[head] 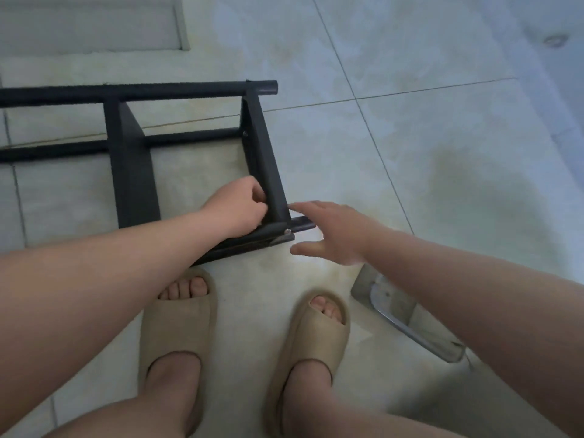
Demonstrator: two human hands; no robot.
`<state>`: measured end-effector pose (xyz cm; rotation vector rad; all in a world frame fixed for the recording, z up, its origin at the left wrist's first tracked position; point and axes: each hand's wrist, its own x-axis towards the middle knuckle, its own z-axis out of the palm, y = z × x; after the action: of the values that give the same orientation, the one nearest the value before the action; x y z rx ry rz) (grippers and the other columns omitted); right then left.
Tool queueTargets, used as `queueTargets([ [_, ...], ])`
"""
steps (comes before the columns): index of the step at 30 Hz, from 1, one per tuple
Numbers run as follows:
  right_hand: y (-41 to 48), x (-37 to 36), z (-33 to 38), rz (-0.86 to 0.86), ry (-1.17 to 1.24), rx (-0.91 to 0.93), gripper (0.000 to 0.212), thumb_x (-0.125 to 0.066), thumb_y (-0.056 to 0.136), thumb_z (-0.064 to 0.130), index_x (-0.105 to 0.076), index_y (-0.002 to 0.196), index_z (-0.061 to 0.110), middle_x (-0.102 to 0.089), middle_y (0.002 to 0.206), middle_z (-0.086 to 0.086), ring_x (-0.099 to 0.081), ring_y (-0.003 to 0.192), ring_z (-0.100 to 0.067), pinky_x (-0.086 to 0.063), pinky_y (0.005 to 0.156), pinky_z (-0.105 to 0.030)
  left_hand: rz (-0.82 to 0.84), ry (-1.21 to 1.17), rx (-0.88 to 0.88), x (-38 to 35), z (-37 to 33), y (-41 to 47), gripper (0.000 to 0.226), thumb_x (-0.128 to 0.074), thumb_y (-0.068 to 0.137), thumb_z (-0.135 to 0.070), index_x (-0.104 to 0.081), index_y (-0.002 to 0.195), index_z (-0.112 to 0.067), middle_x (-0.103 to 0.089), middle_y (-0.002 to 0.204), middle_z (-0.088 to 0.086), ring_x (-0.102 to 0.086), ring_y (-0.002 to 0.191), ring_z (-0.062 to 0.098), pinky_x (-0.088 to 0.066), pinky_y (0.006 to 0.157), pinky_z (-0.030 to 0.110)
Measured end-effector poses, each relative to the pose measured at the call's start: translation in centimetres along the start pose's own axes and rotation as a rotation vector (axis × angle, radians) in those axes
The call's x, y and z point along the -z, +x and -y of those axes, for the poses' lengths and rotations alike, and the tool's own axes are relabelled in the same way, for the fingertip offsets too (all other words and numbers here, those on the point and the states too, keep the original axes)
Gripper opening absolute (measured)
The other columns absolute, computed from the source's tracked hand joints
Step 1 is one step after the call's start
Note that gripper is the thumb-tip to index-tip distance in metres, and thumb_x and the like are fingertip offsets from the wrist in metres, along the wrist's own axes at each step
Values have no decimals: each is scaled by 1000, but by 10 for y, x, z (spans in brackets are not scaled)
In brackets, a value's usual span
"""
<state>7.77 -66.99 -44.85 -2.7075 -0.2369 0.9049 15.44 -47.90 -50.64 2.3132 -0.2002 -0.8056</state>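
Black metal frame (132, 172) lies flat on the tiled floor (442, 137), occupying the left and centre of the frame of view; its long round tubes run left to right, crossed by two flat struts; its near right corner sits just above the person's feet, at centre.

Left hand (240, 203): fingers curled, gripping the inner edge of the right strut close to that corner; the forearm crosses over the near tube and hides part of it.

Right hand (331, 232): open, fingers straight and spread; its fingertips reach the outer edge of the same strut, the thumb lies lower, and the tube's open end (305, 223) shows between them; contact with the tube cannot be confirmed owing to blur.

A screw head (287, 231) and a silvery plate (281, 239) are visible at the corner joint.

Surroundings: two beige slippers, left (178, 314) and right (319, 330), stand just below the frame's near tube, toes pointing towards it; a shiny metal part (407, 320) lies on the floor at lower right, near the right slipper, apart from the frame, partly covered by the right forearm; a floor drain (556, 41) sits at upper right, well apart from the work; a grey ribbed panel (88, 23) fills the upper left, beyond the frame's far tube; the frame's left portion runs out of view.
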Motion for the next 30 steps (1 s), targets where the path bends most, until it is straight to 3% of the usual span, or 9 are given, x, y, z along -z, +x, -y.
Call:
queueTargets([
  [4,-66,-2,-20,38,2,-188,52,-53,100,47,-41,150,33,-42,153,12,-46,136,-18,-40,99,-34,-16,218,-171,10,-41,-37,13,-55,92,-24,-54,103,-28,-55,116,-1,-55,105,24,-48,93,41],
  [6,-93,-3,-35,50,0,-270,45,-50,103,42,-46,146,31,-50,146,8,-51,130,-20,-43,100,-35,31,297,-265,9,-66,-53,14,-54,93,-25,-54,107,-28,-54,116,-3,-54,108,24,-47,96,41],
  [10,-124,-13,-72,-3,87,-414,33,-48,103,30,-58,134,25,-63,130,4,-60,119,-23,-49,97,-36,339,374,-291,-13,-113,-74,22,-56,96,-31,-52,118,-26,-60,112,-8,-57,108,19,-47,93,35],
  [13,-122,-31,-105,-3,99,-512,27,-46,103,27,-61,125,21,-67,125,0,-61,113,-27,-51,92,-37,573,495,-260,-45,-142,-68,52,-56,99,-41,-38,144,-23,-59,133,-2,-56,118,23,-43,94,33],
  [17,-107,-62,-149,5,123,-630,31,-49,102,27,-61,129,18,-66,129,-6,-61,117,-30,-52,93,-38,673,523,-236,-96,-167,-46,66,-52,101,-42,-25,155,-15,-47,149,8,-47,134,29,-37,99,32],
  [19,-101,-79,-166,-21,123,-683,32,-49,101,28,-61,130,21,-64,130,-7,-61,117,-32,-51,88,-38,674,443,-203,-119,-171,-36,52,-53,101,-36,-40,145,-14,-60,128,10,-57,115,28,-41,85,30],
  [22,-96,-110,-184,-80,108,-734,29,-51,100,31,-60,125,20,-65,123,-9,-63,111,-34,-51,83,-40,662,268,-167,-150,-161,-23,9,-57,98,-27,-55,99,-19,-62,76,0,-60,71,19,-42,56,22],
  [27,-95,-154,-199,-118,92,-679,29,-56,98,31,-56,123,17,-57,123,-8,-60,111,-35,-53,80,-43,663,4,-99,-175,-138,-12,24,-62,97,-18,-58,74,-24,-64,54,-12,-61,52,4,-43,45,13],
  [30,-91,-164,-207,-154,33,-630,29,-57,98,26,-55,123,13,-53,123,-10,-54,114,-35,-51,77,-43,673,-21,-90,-177,-134,-9,23,-63,97,-20,-60,74,-21,-67,70,-2,-62,58,8,-44,44,10],
])
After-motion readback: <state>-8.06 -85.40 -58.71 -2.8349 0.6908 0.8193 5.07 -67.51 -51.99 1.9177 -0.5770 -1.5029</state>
